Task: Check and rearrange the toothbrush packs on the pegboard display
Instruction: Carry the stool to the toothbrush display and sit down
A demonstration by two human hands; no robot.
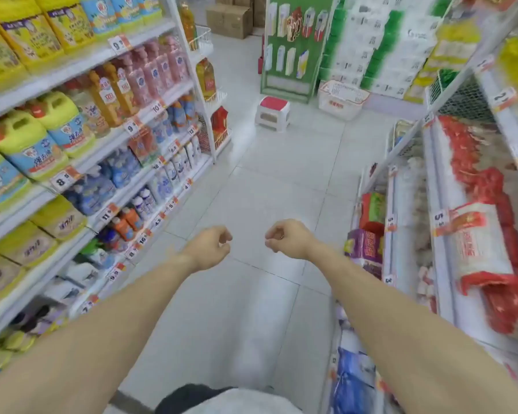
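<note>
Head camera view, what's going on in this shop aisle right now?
A person stands in a shop aisle with both arms held out in front. The left hand and right hand hang loosely curled over the tiled floor and hold nothing. The green pegboard display with its hanging toothbrush packs stands at the far end of the aisle, past a small red-topped stool and a white shopping basket. No pack has been touched yet.

Both arms outstretched; left hand (211, 248), right hand (286, 239) loosely curled, empty.
</note>
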